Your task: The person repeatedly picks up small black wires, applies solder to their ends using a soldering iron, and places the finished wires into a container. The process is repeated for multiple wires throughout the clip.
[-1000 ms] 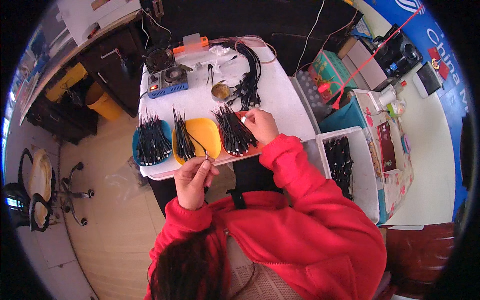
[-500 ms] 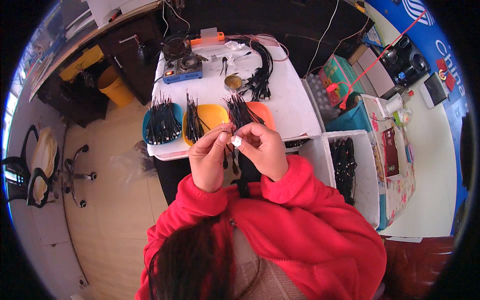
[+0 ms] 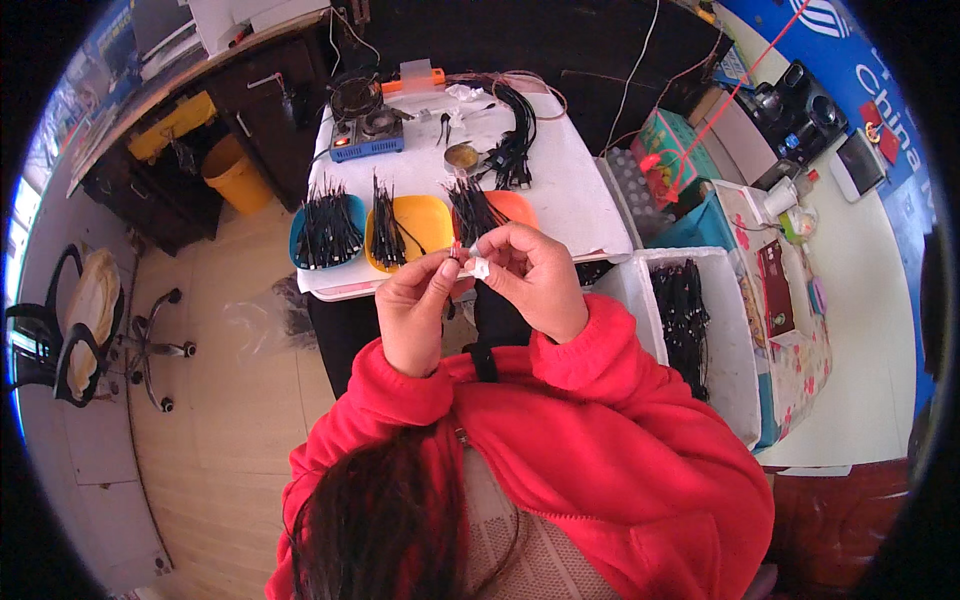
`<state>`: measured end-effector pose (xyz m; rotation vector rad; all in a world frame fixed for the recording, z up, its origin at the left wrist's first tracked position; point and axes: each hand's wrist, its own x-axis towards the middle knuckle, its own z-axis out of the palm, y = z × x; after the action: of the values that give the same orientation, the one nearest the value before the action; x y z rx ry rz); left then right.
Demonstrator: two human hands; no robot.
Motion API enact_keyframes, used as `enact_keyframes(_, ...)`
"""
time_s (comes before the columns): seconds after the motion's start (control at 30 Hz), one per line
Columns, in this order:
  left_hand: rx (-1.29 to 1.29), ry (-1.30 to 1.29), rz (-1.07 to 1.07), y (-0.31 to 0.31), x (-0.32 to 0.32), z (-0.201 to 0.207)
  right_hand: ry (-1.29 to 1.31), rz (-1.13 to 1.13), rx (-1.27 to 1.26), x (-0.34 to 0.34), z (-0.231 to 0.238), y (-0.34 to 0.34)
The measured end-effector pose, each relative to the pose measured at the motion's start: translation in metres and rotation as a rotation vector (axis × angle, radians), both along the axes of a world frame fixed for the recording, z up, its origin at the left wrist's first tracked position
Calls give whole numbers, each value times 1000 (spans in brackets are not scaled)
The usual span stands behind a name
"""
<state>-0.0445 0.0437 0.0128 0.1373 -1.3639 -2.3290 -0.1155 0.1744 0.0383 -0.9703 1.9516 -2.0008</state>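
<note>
Above the near edge of the white-covered table, my two hands meet at the fingertips. My left hand is closed in a pinch on a cable with thin reddish wire ends; a dark part hangs below the fingers. Close against it, the thumb and forefinger of my right hand are closed too; what they grip is hidden. A small white piece shows at the right thumb, tape or wrap, I cannot tell. Just beyond lie black cables in a teal tray, a yellow tray and an orange tray.
A blue heating unit stands at the table's back left. Right of it are a small metal cup of amber stuff and a black cable bundle. A white foam box with more cables stands at the right; an office chair, left.
The left fingertips have shifted on the wire ends, where more red now shows. The right forefinger is more bent over the white piece. The view has tilted slightly.
</note>
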Motion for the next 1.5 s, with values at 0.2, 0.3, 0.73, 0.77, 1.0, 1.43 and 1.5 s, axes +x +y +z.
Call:
enact_keyframes(0.2, -48, 3, -95, 0, 6, 5, -174, 133, -184, -3, 2, -1)
enact_keyframes(0.3, 94, 65, -195, -2, 5, 2, -542, 205, -259, -3, -4, -2)
enact_keyframes(0.73, -7, -189, -537, -29, -14, -24, -1001, 628, -240, -66, -64, -3)
enact_keyframes(0.77, 13, -195, -543, -31, -18, -28, -894, 551, -153, -97, -72, -3)
enact_keyframes(1.0, 33, -284, -435, -38, -35, -43, 19, -582, 830, -333, -131, 11)
enact_keyframes(1.43, -13, -268, -387, -35, -30, -51, -30, -390, 806, -391, -160, 30)
enact_keyframes(1.5, -43, -146, -337, -34, -31, -54, 30, -408, 726, -415, -178, 26)
